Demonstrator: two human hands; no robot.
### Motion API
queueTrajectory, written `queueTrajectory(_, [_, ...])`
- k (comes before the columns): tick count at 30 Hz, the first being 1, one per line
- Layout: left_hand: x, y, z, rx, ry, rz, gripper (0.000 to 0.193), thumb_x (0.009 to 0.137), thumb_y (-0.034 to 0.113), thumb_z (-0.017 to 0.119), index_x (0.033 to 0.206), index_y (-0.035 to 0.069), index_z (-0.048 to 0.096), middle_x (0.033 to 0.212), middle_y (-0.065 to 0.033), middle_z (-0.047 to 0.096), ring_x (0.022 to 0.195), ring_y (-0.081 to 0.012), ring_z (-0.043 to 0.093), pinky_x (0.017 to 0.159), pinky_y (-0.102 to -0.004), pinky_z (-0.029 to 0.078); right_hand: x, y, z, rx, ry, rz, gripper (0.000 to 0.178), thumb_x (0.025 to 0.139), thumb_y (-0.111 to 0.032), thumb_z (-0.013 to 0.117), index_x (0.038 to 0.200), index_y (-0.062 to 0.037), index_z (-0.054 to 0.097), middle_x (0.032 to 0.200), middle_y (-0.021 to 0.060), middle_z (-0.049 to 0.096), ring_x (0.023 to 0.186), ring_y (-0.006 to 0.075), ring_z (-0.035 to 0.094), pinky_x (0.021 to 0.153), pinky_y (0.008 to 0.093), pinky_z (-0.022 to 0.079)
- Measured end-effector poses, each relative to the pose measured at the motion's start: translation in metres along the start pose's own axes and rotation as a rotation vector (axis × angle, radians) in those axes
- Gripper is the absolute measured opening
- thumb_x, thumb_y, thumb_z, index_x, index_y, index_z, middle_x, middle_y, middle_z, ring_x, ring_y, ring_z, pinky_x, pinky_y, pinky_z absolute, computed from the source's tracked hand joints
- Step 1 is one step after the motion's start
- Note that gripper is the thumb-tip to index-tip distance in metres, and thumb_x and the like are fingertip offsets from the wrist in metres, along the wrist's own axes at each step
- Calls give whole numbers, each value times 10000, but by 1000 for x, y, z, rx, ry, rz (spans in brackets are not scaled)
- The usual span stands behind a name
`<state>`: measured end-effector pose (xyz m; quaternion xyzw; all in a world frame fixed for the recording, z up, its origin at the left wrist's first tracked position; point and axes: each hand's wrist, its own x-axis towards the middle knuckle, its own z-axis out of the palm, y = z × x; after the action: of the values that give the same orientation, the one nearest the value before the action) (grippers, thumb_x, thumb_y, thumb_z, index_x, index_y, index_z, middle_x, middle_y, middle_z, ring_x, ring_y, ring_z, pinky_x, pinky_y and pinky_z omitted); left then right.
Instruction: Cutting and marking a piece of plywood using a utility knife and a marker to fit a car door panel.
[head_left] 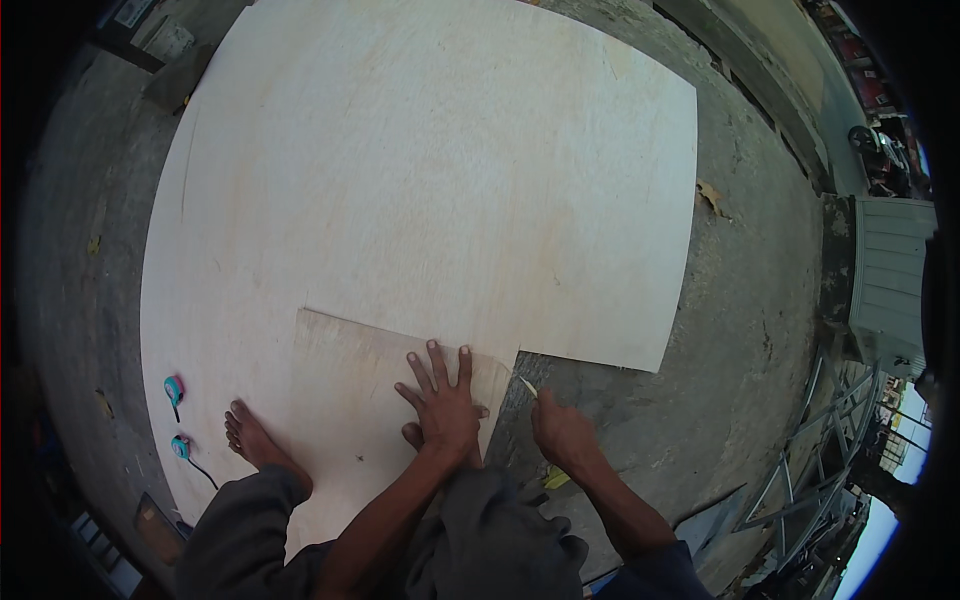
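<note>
A large pale plywood sheet (420,180) lies on the ground, with a notch cut out at its near right corner. On top of it rests a smaller thin plywood piece (350,370), its right edge close to the notch. My left hand (442,410) is pressed on this piece with the fingers spread. At the notch, my right hand (565,432) grips a slim cutting tool (529,386) with a pale pointed tip, which looks like a cutter knife. Its tip is close to the notch's inner corner; the handle is mostly hidden in my fist.
My bare foot (255,440) stands on the sheet at left. Two small teal-and-black tools (173,388) with dark tails lie near the left edge. Grey concrete (760,300) surrounds the sheet. Metal frames (825,450) and a pale corrugated panel (893,265) stand at right.
</note>
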<state>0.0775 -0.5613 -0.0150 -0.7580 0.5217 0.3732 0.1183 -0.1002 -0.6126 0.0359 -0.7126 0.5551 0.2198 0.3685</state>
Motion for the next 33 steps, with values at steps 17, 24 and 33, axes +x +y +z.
queueTrajectory(17, [1,-1,-4,-28,-4,8,1132,770,448,846,1649,205,177,1686,-291,-43,1515,-586,-86,1094,-837,120,34,1,5,-94,0,-134,150,978,-157,491,1053,-28,472,724,292,674,663,506,681,597,607,547])
queueTrajectory(24, [7,-3,2,-28,-12,-6,1147,752,457,856,1648,212,183,1688,-285,-44,1517,-585,-82,1089,-841,123,5,24,-5,-128,-19,-96,174,1016,-214,487,1058,-46,467,682,280,649,651,529,645,583,643,498])
queueTrajectory(33, [6,-3,5,-27,8,14,1179,743,461,864,1653,223,153,1689,-279,-63,1516,-584,-88,1090,-841,124,38,9,20,-55,91,-156,200,1031,-263,485,1077,-69,473,673,267,648,636,517,645,588,644,499])
